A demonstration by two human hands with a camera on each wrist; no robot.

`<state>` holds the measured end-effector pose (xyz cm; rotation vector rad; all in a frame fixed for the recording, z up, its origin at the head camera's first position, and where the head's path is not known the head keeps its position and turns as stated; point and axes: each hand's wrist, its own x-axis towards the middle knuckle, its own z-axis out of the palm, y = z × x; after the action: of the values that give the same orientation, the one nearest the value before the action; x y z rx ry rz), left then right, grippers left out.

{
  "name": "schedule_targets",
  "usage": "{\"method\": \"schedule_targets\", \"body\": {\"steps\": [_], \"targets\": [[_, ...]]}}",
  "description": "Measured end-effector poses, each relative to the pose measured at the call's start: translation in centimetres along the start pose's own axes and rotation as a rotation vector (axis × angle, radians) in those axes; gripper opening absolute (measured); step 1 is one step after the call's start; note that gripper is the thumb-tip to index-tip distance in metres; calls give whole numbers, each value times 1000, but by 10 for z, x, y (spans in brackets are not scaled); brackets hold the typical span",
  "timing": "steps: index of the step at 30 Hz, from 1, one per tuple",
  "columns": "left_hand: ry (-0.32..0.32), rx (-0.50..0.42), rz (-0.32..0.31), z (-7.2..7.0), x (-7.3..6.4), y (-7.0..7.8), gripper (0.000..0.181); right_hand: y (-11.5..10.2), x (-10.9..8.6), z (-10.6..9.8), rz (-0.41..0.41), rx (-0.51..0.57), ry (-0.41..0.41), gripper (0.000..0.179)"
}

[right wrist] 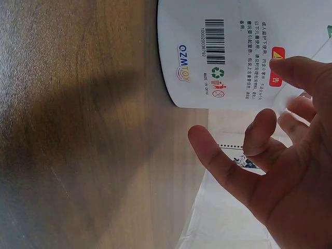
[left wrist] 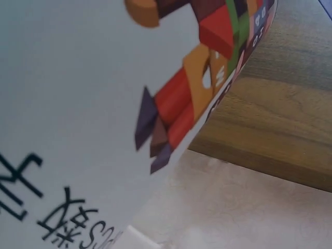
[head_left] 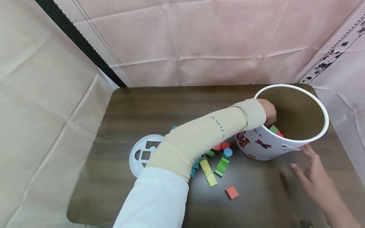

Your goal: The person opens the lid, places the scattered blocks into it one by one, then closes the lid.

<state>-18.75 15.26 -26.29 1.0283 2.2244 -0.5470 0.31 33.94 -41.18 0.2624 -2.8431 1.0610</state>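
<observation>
A white bucket (head_left: 268, 152) with printed pictures stands at the table's right side. My left hand (head_left: 267, 111) reaches over the rim into it, and its fingers are hidden inside. Just below that hand, a green block (head_left: 273, 129) and a red block (head_left: 280, 134) show inside the rim; whether the hand holds them I cannot tell. In the left wrist view the bucket wall (left wrist: 93, 104) fills most of the picture. My right hand (right wrist: 290, 166), fingers spread, is at the bucket's near right side, and its fingertips appear to touch the wall.
Loose blocks lie on the table (head_left: 114, 190) below the left sleeve: a yellow one (head_left: 208, 173), a green one (head_left: 221, 167), a blue cylinder (head_left: 227, 153) and a red one (head_left: 232, 192). Left of the sleeve is a white lid (head_left: 137, 158) with cut-out shapes.
</observation>
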Motion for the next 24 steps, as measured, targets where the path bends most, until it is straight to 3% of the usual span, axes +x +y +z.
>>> {"method": "schedule_targets", "body": {"steps": [2, 5, 7, 10, 12, 14, 20, 24], "targets": [[-25, 71, 65, -3, 10, 3, 29, 2, -1, -2, 6, -1, 5, 72], [15, 23, 129, -6, 21, 6, 37, 2, -2, -3, 6, 0, 22, 69], [117, -52, 160, -8, 25, 6, 39, 2, -2, -2, 7, 6, 43, 66], [322, -137, 170, -12, 26, 4, 25, 2, 0, 1, 23, 13, 91, 60], [448, -171, 168, -14, 23, 3, 14, 1, 1, 3, 39, 21, 129, 55], [533, -203, 156, -14, 16, 1, 13, 0, 2, 6, 53, 35, 166, 51], [714, -234, 136, 7, -13, -11, 21, -2, 5, 6, 78, 88, 206, 48], [828, -371, 168, 26, -24, -19, 25, -6, 12, 2, 90, 182, 317, 42]]}}
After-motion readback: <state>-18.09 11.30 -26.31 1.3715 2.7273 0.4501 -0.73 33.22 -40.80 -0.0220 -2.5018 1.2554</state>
